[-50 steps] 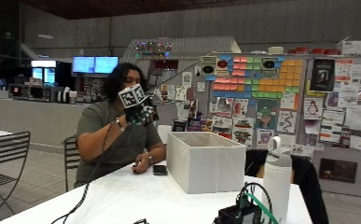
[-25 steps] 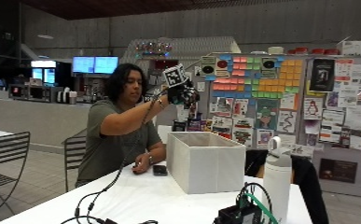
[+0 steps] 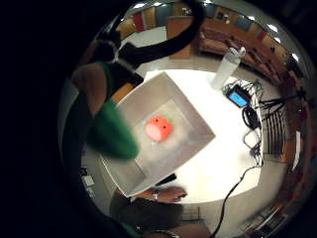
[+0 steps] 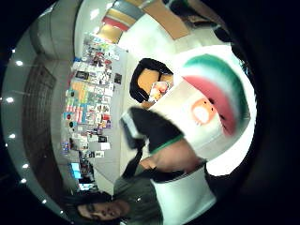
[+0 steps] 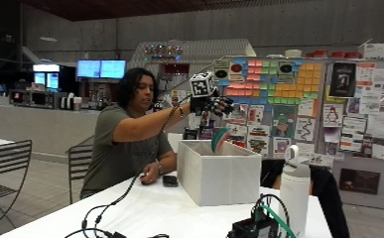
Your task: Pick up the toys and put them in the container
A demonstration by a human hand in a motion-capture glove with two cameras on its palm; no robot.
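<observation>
In the outside view my gloved right hand (image 5: 211,105) is held out above the white fabric container (image 5: 221,173), fingers spread. A watermelon-slice plush (image 5: 221,140), green rind and red flesh, hangs just under the hand over the container's opening, with a gap between it and the fingers. In the thumb side palm view the watermelon plush (image 4: 215,108) is large and close. The little finger side palm view looks straight down into the container (image 3: 195,116). A red plush (image 3: 159,128) lies on its floor, and the watermelon's blurred green rind (image 3: 111,131) crosses one wall.
A white bottle (image 5: 295,191) stands right of the container. A dark device with cables (image 5: 257,225) sits at the table's near edge. A black phone (image 5: 169,181) lies by the person's bare left hand (image 5: 151,176). A metal chair (image 5: 3,171) stands at far left.
My right hand swung from in front of the person's face up and across to above the container. The watermelon plush now shows below the hand, apart from the fingers.
</observation>
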